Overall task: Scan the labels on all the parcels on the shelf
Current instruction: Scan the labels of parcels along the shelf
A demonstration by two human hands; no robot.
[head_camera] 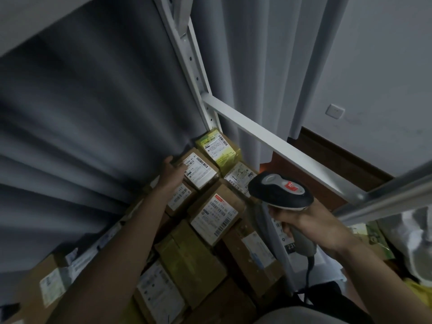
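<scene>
Several brown cardboard parcels with white barcode labels lie packed together on the shelf. My left hand (171,171) reaches far in and rests on the left edge of a small brown parcel (202,170), fingers spread over its side. A yellow-green parcel (218,148) sits just behind it in the corner. Another labelled parcel (216,215) lies nearer to me. My right hand (311,226) grips a black and grey barcode scanner (280,190) by its handle, head pointing toward the far parcels, cable hanging down.
A white metal shelf upright (191,64) and a white crossbar (280,148) frame the bay on the right. A grey curtain (93,113) hangs behind the shelf. A metal rail (385,197) crosses at right, with bags and a yellow item below it.
</scene>
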